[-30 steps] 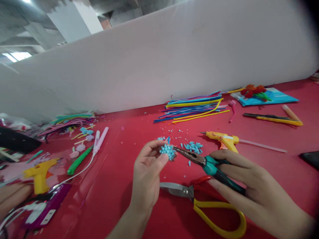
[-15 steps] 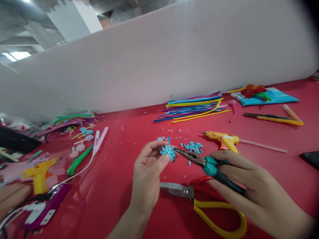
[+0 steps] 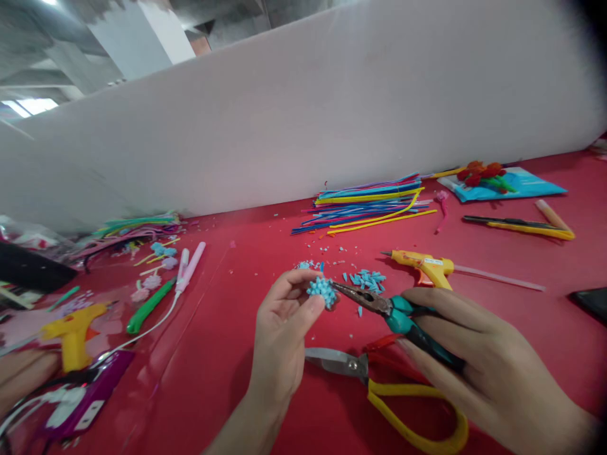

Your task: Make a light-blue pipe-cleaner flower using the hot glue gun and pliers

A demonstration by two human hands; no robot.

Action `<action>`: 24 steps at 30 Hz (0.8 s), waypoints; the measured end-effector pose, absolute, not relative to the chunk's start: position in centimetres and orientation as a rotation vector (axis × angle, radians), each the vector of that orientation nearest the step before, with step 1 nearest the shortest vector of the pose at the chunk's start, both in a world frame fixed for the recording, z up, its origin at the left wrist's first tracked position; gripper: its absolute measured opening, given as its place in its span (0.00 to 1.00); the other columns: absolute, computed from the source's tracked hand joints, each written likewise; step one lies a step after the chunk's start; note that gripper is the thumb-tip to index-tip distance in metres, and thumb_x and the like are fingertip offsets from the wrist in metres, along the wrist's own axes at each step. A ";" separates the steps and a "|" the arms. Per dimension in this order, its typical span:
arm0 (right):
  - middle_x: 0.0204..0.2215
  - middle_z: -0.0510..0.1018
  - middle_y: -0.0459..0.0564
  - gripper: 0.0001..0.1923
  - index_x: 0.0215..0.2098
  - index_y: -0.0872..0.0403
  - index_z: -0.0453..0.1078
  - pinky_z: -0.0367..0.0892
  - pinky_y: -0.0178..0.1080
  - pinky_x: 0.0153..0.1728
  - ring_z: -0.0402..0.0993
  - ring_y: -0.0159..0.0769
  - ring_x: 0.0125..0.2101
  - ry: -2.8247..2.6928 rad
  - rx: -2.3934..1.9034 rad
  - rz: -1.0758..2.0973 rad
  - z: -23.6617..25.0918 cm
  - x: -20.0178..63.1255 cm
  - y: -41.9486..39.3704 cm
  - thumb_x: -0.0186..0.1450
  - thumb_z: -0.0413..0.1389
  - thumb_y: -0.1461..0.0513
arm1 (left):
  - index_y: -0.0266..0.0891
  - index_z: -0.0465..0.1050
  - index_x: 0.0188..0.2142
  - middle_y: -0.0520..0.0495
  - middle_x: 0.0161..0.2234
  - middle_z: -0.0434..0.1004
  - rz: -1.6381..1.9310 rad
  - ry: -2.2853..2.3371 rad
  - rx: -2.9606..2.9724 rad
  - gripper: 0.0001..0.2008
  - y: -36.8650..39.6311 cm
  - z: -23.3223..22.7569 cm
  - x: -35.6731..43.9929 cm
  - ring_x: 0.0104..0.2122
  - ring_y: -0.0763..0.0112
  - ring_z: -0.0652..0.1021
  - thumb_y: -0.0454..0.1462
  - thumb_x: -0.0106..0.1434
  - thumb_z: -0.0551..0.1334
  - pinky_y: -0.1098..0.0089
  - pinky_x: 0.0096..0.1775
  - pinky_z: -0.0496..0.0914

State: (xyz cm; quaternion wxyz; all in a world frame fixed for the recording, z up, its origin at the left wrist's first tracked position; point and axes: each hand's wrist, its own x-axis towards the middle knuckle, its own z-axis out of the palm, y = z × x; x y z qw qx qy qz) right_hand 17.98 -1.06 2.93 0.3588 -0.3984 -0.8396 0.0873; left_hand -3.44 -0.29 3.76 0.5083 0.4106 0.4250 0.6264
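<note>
Between the thumb and fingers of my left hand (image 3: 284,332) is a small light-blue spiky flower (image 3: 322,292), held above the red table. My right hand (image 3: 484,354) is wrapped round needle-nose pliers (image 3: 401,315) with teal and black handles. Their narrow tip reaches the flower's right side; whether the jaws grip a petal is too small to tell. Behind the flower lies a heap of cut light-blue pieces (image 3: 367,280). Scissors (image 3: 351,365) with one red and one yellow handle rest on the table below, partly hidden by my right hand.
A yellow glue gun (image 3: 427,264) lies behind the pliers. Bundled pipe cleaners (image 3: 370,201) sit against the white partition (image 3: 303,120). At left are another glue gun (image 3: 73,332), a purple power strip (image 3: 92,398), a pink heating tool (image 3: 190,266) and another person's hand (image 3: 28,373).
Almost nothing differs. The flower and both hands keep nearly the same position, with the pliers' tip still at the flower's right side.
</note>
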 end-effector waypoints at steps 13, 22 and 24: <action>0.38 0.78 0.58 0.12 0.30 0.58 0.76 0.65 0.47 0.29 0.71 0.50 0.36 -2.311 -0.927 -0.606 1.7 17.8 -0.6 0.65 0.50 0.69 | 0.37 0.73 0.36 0.51 0.28 0.76 1.460 1.028 0.865 0.06 0.1 3.7 -3.1 0.27 0.76 0.75 0.35 0.57 0.66 0.75 0.32 0.70; 0.39 0.78 0.56 0.08 0.31 0.57 0.74 0.65 0.48 0.37 0.71 0.46 0.36 -2.261 -0.943 -0.543 1.9 18.2 -0.2 0.65 0.54 0.65 | 0.37 0.73 0.37 0.50 0.29 0.77 1.453 1.021 0.859 0.07 0.1 3.7 -3.1 0.29 0.74 0.77 0.34 0.57 0.66 0.73 0.34 0.71; 0.39 0.78 0.56 0.06 0.32 0.57 0.74 0.65 0.50 0.41 0.71 0.46 0.37 -2.244 -0.941 -0.481 2.1 18.2 0.0 0.64 0.54 0.65 | 0.38 0.73 0.37 0.50 0.31 0.78 1.457 1.011 0.876 0.08 0.2 3.5 -3.2 0.30 0.74 0.77 0.34 0.57 0.66 0.73 0.35 0.71</action>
